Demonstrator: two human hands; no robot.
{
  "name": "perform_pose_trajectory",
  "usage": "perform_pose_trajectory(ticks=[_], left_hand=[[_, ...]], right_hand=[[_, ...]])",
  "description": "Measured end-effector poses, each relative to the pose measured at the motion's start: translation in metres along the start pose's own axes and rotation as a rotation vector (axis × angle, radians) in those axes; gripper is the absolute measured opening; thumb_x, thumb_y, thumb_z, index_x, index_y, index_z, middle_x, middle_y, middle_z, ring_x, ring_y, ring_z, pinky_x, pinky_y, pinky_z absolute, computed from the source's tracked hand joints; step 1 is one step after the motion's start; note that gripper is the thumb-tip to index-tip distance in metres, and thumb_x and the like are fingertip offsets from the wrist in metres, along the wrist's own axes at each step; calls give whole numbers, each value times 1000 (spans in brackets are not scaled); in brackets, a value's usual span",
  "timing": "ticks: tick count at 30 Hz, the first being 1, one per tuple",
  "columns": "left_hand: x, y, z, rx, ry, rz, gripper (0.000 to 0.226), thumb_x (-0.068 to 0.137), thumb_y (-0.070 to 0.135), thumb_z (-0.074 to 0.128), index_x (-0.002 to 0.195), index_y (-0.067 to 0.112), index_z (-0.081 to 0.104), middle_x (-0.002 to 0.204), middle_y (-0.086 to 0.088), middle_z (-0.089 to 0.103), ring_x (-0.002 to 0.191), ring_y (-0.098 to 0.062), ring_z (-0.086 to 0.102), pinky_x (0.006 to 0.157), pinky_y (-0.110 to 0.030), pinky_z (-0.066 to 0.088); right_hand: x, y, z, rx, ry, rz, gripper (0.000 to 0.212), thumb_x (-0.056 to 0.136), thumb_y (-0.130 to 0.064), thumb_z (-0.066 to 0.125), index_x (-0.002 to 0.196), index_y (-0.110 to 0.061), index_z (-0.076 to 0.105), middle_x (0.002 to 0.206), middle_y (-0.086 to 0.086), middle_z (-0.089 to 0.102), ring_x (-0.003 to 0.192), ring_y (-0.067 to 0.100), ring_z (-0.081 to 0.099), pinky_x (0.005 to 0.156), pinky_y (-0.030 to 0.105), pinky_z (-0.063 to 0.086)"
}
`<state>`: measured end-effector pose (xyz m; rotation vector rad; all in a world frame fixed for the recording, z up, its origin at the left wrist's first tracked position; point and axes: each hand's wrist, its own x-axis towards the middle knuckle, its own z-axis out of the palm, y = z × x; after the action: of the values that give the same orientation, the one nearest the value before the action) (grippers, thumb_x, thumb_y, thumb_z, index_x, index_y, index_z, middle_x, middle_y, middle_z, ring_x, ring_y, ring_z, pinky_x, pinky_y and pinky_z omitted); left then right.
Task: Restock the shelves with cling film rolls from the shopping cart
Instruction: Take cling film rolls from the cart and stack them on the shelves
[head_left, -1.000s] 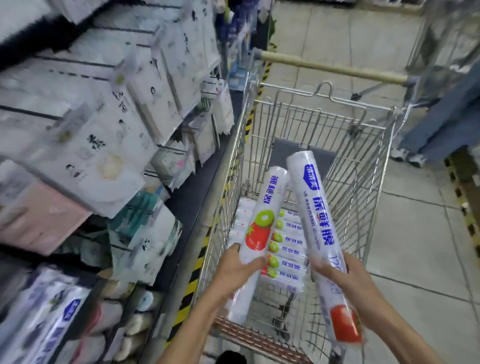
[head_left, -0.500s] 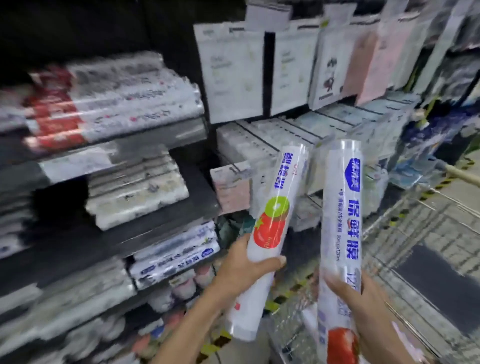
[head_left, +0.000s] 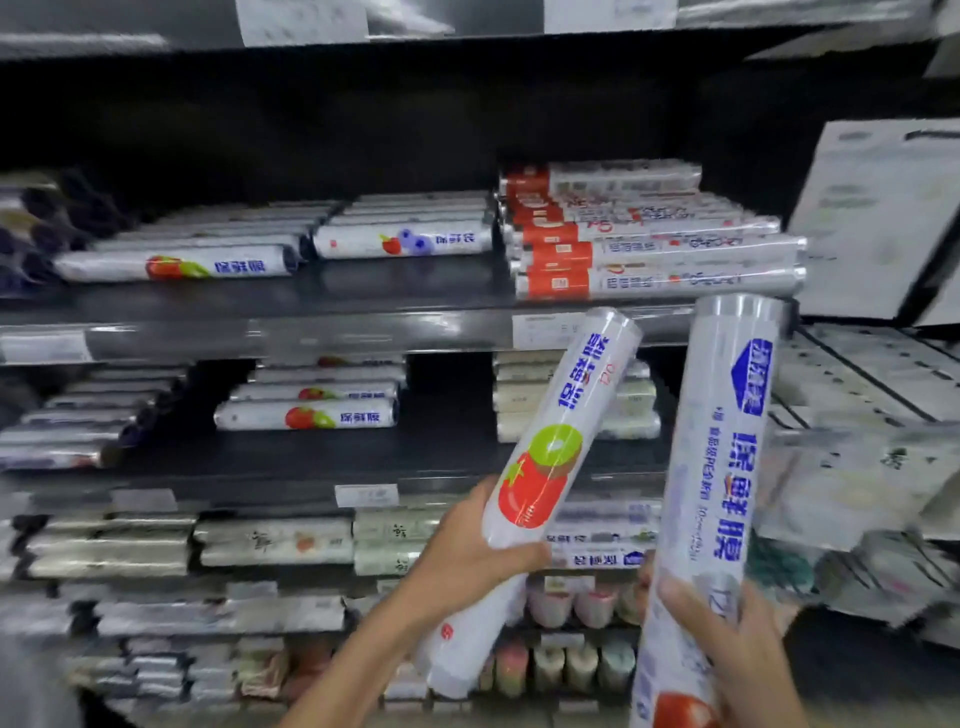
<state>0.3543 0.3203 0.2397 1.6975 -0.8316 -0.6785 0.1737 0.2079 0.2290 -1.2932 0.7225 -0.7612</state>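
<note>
My left hand (head_left: 470, 558) grips a white cling film roll (head_left: 545, 467) with a tomato and kiwi print, tilted up to the right. In my right hand (head_left: 727, 649) stands a second, near-upright cling film roll (head_left: 727, 467) with blue lettering. Both rolls are raised in front of dark shelves (head_left: 311, 332). On the middle shelf lies a short stack of like rolls (head_left: 306, 415), with bare shelf to its right. The shopping cart is out of view.
The upper shelf holds red-ended rolls (head_left: 649, 249) at the right and white rolls (head_left: 405, 241) in the middle. Lower shelves carry flat packs (head_left: 275, 540) and small cups (head_left: 550, 605). Hanging white packets (head_left: 872, 218) stick out at the right.
The view has swung left from the cart to face the shelves squarely. Both hands have carried their rolls along and lifted them toward the middle shelf.
</note>
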Motion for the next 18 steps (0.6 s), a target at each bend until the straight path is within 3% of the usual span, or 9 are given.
perform_pose_trajectory(ticks=[3, 7, 10, 12, 15, 18], left_hand=[[2, -16, -49, 64, -8, 10, 52, 54, 26, 75, 103, 25, 59, 95, 7, 69, 87, -7, 64, 73, -15, 49], [8, -28, -108, 123, -40, 67, 55, 54, 34, 75, 105, 24, 59, 98, 5, 69, 90, -13, 65, 80, -30, 51], [9, -35, -139, 155, -43, 69, 53, 55, 32, 77, 103, 23, 58, 94, 5, 68, 82, -6, 63, 73, -23, 50], [8, -38, -154, 171, -50, 66, 48, 59, 27, 77, 103, 22, 58, 93, 6, 67, 78, -1, 62, 70, -17, 48], [6, -42, -173, 212, -62, 77, 45, 62, 32, 80, 101, 22, 59, 92, 7, 67, 79, -2, 63, 71, -18, 49], [7, -41, -189, 291, -66, 88, 42, 68, 31, 83, 102, 23, 60, 93, 8, 67, 82, -4, 64, 73, -24, 53]], right_hand=[[3, -1, 51, 56, -22, -31, 51, 49, -11, 65, 99, -1, 61, 61, -16, 70, 57, -3, 63, 49, 4, 43], [3, -16, 106, 86, -56, -1, 35, 53, 5, 72, 83, -7, 58, 46, -12, 63, 44, -2, 59, 40, 4, 39], [9, -5, 132, 54, -107, -6, 36, 55, 14, 74, 80, -6, 58, 50, 0, 67, 43, 4, 61, 41, 13, 46], [14, 3, 143, 47, -134, 9, 27, 73, 22, 64, 79, -4, 61, 55, 8, 68, 48, 13, 64, 45, 20, 51], [19, 11, 155, 73, -223, 17, 12, 68, 5, 70, 70, -6, 71, 66, 18, 68, 53, 25, 65, 47, 29, 53], [24, 12, 163, 63, -238, 25, 20, 58, -14, 62, 72, -19, 76, 69, 19, 70, 57, 26, 66, 50, 33, 55]])
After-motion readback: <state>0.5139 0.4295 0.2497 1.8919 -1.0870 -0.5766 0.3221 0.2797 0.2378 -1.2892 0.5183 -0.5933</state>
